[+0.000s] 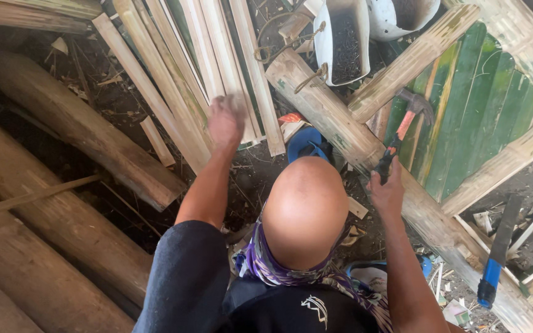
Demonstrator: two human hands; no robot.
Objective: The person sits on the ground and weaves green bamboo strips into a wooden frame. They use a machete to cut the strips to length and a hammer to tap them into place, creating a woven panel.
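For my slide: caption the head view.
Right hand grips a claw hammer over a bamboo frame; left hand reaches bamboo slats.

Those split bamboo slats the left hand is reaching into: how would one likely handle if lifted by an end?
The bamboo slats look long and thin, so one would probably feel light and flex or sag somewhat. They lie loosely stacked under the left hand, so neighbours may slide. Split edges could be splintery. The right hand holds a hammer.

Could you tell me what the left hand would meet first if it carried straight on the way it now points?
Most likely the pale split bamboo slats: the left hand reaches up-frame and already overlaps them, though blur and depth hide whether it touches.
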